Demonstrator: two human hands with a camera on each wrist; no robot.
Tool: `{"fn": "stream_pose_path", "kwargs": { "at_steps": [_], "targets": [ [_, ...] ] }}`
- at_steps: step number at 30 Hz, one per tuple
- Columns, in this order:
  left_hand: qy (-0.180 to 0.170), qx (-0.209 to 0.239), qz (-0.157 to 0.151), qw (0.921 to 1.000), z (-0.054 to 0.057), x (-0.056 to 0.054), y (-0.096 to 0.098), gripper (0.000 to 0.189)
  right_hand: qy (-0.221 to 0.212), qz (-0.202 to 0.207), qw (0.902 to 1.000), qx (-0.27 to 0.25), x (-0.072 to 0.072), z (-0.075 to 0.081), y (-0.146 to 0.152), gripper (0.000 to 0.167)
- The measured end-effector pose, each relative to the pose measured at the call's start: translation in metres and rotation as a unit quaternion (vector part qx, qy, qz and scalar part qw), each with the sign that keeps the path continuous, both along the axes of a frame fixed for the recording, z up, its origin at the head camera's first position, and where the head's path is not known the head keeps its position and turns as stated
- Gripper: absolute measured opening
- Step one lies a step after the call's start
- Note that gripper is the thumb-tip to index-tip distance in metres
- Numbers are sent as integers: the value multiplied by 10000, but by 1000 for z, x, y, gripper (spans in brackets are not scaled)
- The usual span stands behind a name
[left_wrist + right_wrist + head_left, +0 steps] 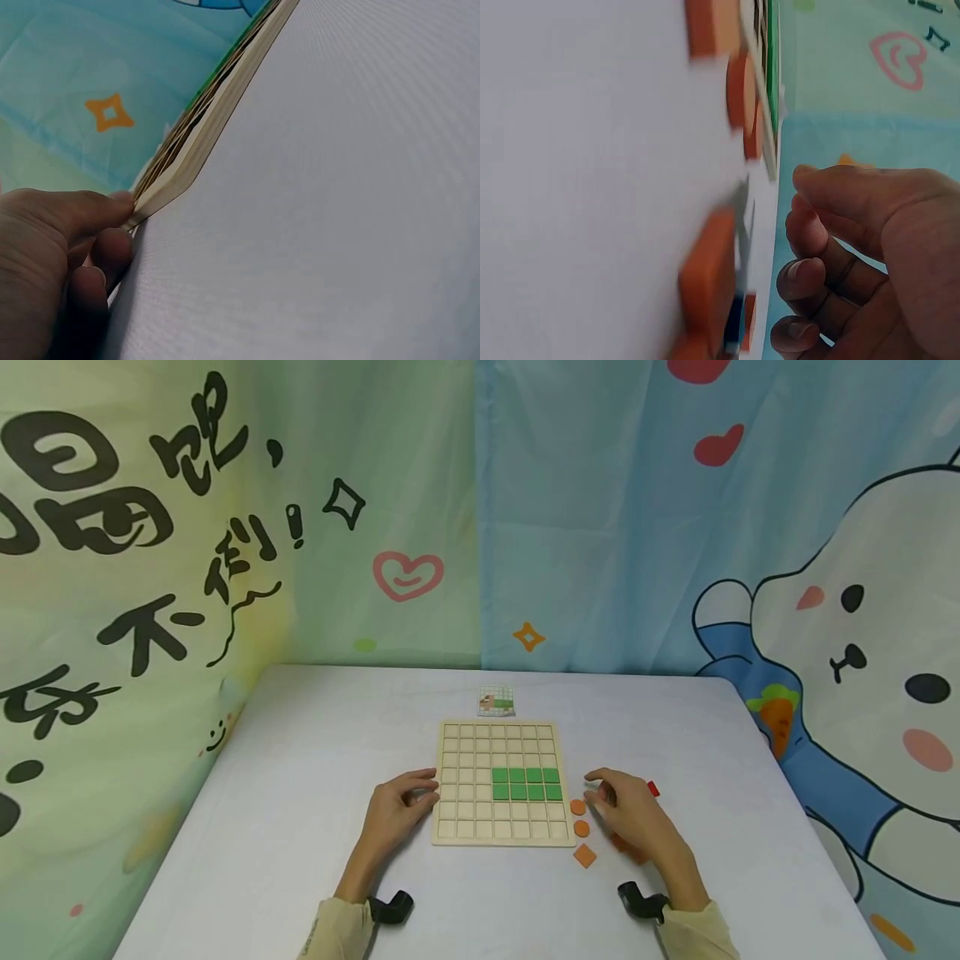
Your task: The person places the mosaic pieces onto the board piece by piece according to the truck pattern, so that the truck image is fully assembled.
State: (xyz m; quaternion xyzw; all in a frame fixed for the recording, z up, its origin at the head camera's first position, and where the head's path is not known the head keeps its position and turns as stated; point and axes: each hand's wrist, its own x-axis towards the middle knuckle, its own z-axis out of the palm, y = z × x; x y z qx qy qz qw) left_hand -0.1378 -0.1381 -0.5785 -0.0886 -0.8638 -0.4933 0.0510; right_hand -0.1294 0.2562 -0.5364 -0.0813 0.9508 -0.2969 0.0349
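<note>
A wooden grid board (465, 835) lies flat on the white table, with two rows of green square tiles (527, 784) in its right half. My left hand (405, 806) is at the board's left edge, thumb and fingertips touching the rim; the left wrist view shows the thumb (97, 210) against it near a corner. Just right of the board hovers my right hand (626, 810), fingers loosely bent and nothing visible between them. Below and beside it are orange round pieces (581, 828), an orange square piece (585, 856) and more orange pieces (709, 277), partly hidden by the hand.
A small picture card (496, 701) with a grid pattern lies behind the board. One red piece (652, 788) sits beyond the right hand. Black wrist-worn devices (392, 908) are on both wrists. Printed curtains (585, 527) hang behind the table.
</note>
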Motion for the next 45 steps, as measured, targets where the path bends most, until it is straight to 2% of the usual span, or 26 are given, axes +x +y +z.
{"fn": "stream_pose_path", "kwargs": {
  "at_steps": [7, 14, 21, 25, 34, 45],
  "targets": [
    [-8, -18, 5, 10000, 0, 0, -1, 17, 17, -368, 9984, 430, -3, -1, 24, 33],
    [26, -7, -13, 10000, 0, 0, -1, 17, -247, -749, 9957, 494, -2, -5, 37, 37],
    [-16, -35, -23, 10000, -1, 0, -2, 17, -346, -807, 9958, 255, 1, -5, 44, 35],
    [-15, -53, -37, 10000, -1, -1, -1, 16, -307, -845, 9953, 360, 2, -5, 46, 36],
    [-35, -97, -23, 9999, -2, -1, -1, 16, -658, -975, 9923, 387, 1, -6, 47, 43],
    [-43, -74, -6, 10000, -2, -1, -1, 16, -487, -997, 9932, 361, 1, -8, 47, 39]
  ]
}}
